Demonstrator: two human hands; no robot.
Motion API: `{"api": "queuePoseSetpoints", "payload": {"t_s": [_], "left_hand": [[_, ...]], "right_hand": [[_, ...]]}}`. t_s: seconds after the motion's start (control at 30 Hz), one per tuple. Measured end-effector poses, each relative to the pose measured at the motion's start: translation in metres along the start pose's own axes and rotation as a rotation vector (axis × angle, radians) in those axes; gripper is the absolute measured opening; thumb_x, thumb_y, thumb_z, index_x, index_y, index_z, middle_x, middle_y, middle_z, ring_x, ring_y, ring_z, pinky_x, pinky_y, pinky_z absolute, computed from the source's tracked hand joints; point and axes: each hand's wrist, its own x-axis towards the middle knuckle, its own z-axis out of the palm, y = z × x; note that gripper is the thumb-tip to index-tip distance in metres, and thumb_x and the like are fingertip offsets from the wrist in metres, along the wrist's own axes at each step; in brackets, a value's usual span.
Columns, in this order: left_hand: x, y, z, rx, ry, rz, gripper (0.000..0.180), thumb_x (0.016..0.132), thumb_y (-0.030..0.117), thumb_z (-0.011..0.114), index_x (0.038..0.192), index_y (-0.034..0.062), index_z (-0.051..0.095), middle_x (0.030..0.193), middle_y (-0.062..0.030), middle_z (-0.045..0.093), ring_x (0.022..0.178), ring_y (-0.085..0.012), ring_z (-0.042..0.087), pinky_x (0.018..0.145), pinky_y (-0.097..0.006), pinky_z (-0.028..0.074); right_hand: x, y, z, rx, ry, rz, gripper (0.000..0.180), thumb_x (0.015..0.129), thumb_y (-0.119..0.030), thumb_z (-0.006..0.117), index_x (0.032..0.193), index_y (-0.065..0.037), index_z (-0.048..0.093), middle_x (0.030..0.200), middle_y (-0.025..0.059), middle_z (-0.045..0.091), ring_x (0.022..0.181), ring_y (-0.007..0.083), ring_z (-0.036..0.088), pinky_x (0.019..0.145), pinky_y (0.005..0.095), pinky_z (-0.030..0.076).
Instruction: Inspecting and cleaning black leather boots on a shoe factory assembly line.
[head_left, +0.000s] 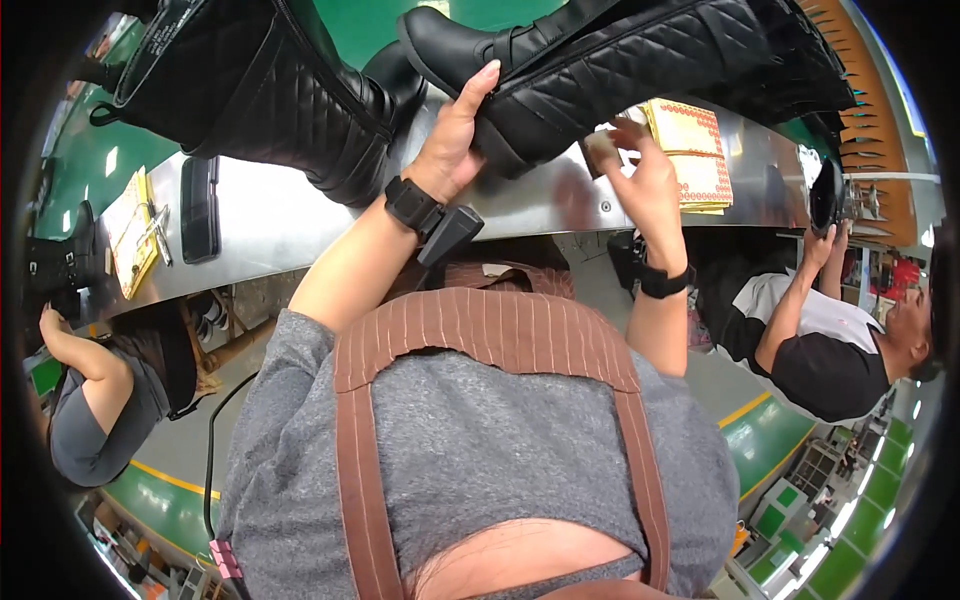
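A quilted black boot [610,90] lies on its side over the metal surface [265,215], toe pointing left. The left hand [450,140] grasps it at the foot, thumb across the instep. The right hand [648,185], fingers bent and blurred, is just beside the sole side; whether it holds anything cannot be told. A firm left hold should keep the boot from rolling, and a light right touch should spare its finish. Yellow printed sheets [690,150] lie right; a second boot [270,110] stands left.
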Motion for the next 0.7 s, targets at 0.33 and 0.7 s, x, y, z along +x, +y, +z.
{"api": "queuePoseSetpoints", "payload": {"t_s": [0.33, 0.7], "left_hand": [[0.008, -0.003, -0.009, 0.278, 0.177, 0.363, 0.036, 0.088, 0.020, 0.074, 0.116, 0.0043, 0.060, 0.113, -0.0036, 0.064, 0.099, -0.0135, 0.062, 0.089, -0.030, 0.050], [0.015, -0.007, -0.017, 0.334, 0.154, 0.418, 0.027, 0.086, 0.016, 0.076, 0.107, 0.0032, 0.064, 0.101, -0.0023, 0.068, 0.091, -0.0114, 0.063, 0.085, -0.027, 0.051]], "right_hand": [[0.007, 0.035, 0.021, -0.400, 0.028, -0.008, 0.044, 0.079, -0.033, 0.075, 0.104, 0.000, 0.063, 0.095, 0.0205, 0.067, 0.092, 0.0390, 0.064, 0.080, 0.0464, 0.050], [0.029, -0.054, 0.040, -0.255, 0.230, -0.422, 0.030, 0.086, -0.031, 0.070, 0.077, -0.005, 0.060, 0.068, 0.0104, 0.061, 0.065, 0.0304, 0.061, 0.061, 0.0393, 0.046]]}}
